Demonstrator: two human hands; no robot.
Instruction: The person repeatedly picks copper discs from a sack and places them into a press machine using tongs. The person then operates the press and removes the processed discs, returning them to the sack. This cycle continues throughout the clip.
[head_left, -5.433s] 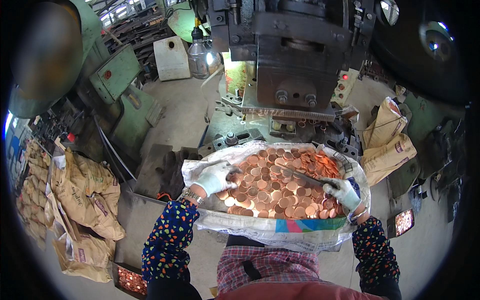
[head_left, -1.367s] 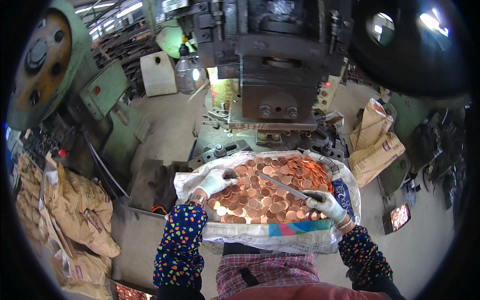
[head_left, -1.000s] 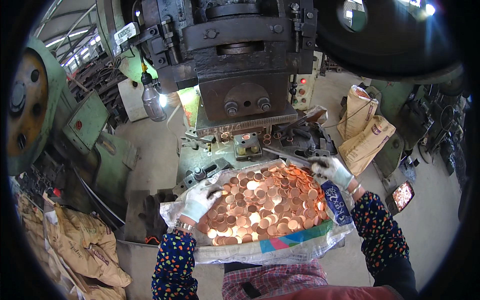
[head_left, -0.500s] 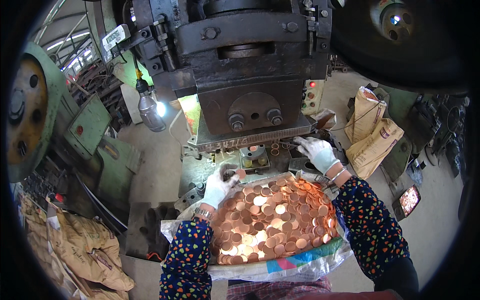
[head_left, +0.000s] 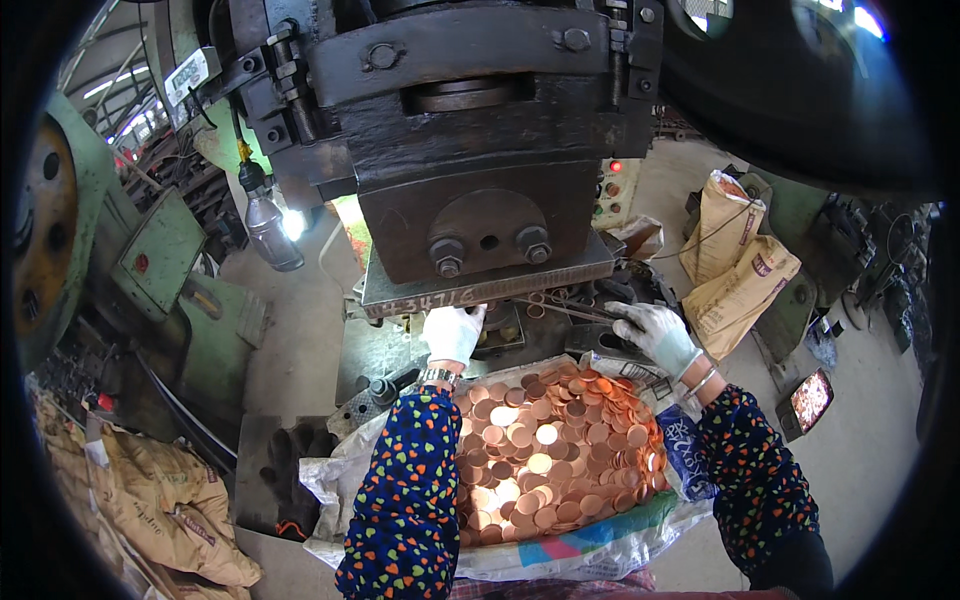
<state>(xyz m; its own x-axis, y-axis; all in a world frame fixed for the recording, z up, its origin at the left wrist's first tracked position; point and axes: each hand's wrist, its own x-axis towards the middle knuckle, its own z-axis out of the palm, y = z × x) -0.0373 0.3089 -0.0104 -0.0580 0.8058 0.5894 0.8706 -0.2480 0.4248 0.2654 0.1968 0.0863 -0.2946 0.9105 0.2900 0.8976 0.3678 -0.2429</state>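
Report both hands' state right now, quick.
White-gloved left hand: at the dark, flat steel press plate; fingers partly hidden, grip cannot be told.
White-gloved right hand: closed on a long, thin metal tool.

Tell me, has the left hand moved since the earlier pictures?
Yes, forward: the left hand has gone from the left edge of the copper-coloured discs to just left of the fixed metal block under the press.

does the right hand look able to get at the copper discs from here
Probably yes: the right hand is near the far right edge of the white sack, and the copper discs lie uncovered there. The thin metal tool it holds may hinder picking.
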